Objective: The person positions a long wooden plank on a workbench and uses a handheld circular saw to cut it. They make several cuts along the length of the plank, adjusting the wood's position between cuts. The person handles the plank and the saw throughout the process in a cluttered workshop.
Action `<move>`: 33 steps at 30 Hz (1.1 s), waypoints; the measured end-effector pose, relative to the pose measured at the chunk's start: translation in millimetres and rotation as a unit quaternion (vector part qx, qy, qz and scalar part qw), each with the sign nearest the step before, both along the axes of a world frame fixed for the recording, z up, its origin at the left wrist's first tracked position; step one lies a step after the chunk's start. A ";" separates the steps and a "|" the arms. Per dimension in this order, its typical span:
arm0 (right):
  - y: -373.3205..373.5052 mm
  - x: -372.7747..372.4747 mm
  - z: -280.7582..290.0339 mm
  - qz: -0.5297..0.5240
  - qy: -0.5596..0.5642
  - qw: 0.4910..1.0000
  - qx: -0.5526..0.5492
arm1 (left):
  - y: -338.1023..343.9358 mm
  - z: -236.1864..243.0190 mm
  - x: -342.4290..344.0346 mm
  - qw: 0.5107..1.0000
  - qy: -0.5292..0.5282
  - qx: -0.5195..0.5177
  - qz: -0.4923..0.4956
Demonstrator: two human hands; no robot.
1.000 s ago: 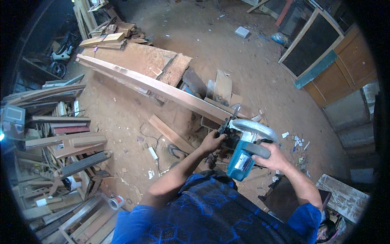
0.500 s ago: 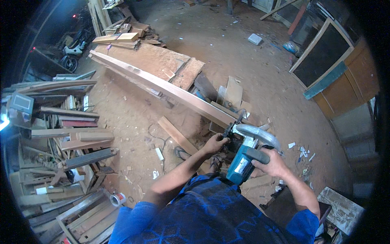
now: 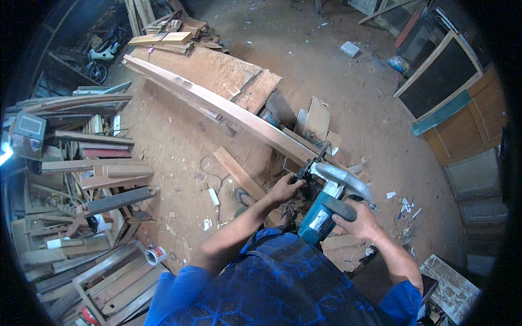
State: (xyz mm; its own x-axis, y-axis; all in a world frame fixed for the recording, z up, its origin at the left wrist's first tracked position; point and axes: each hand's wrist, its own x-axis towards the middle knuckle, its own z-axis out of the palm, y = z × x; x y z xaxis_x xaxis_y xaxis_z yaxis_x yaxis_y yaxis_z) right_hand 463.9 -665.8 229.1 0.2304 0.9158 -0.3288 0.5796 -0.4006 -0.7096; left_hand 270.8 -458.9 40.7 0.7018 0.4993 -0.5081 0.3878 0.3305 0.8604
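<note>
A teal circular saw (image 3: 321,209) with a silver blade guard (image 3: 342,179) rests at the near end of a long wooden plank (image 3: 217,106) that runs away to the upper left. My right hand (image 3: 356,220) grips the saw's black rear handle. My left hand (image 3: 285,189) is closed on the saw's black front part, beside the plank's end. A short board (image 3: 236,171) lies on the dirt floor just left of my left forearm.
Stacked timber and offcuts (image 3: 87,179) fill the left side. A broad slab (image 3: 217,73) lies behind the plank. Wood scraps (image 3: 315,119) sit beyond the saw. Framed panels and a cabinet (image 3: 451,92) stand at right, a motorbike (image 3: 100,57) at far left, a tape roll (image 3: 155,254) near my left elbow.
The view has shifted a little, so plank and saw sit lower and more central. Both hands stay on the saw at the plank's near end.
</note>
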 end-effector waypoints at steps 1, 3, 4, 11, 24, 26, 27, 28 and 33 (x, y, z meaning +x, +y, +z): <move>0.4 0.1 0.0 -0.005 0.007 1.000 -0.005 | 0.2 -4.5 0.3 1.000 -0.007 0.001 0.004; 1.5 0.4 -0.1 -0.014 0.022 1.000 -0.016 | 1.0 -13.7 0.1 1.000 -0.018 0.016 0.008; 3.2 0.2 1.3 -0.017 0.023 0.999 -0.018 | 1.4 -16.1 -0.1 0.999 -0.021 0.030 0.009; 4.3 -0.1 -3.1 -0.003 -0.040 0.999 0.001 | 3.5 -28.7 -2.7 0.999 -0.020 0.006 0.035; -0.2 -3.5 -15.9 -0.015 -0.060 0.998 0.025 | 5.4 2.3 -7.1 0.999 0.008 0.026 0.028; 7.4 -6.2 -2.0 -0.018 -0.032 0.999 -0.004 | 7.2 2.3 -9.1 0.998 0.016 0.047 0.031; 10.1 -7.1 3.0 -0.019 -0.019 0.999 -0.018 | 7.4 2.4 -10.9 0.998 0.020 0.042 0.031; 8.5 -6.6 1.1 -0.014 -0.042 0.999 -0.001 | 8.0 5.9 -10.3 0.999 0.022 0.037 0.027; 4.1 -2.7 -6.0 -0.005 -0.028 0.999 -0.045 | 10.9 15.9 -8.4 0.999 0.019 0.032 0.023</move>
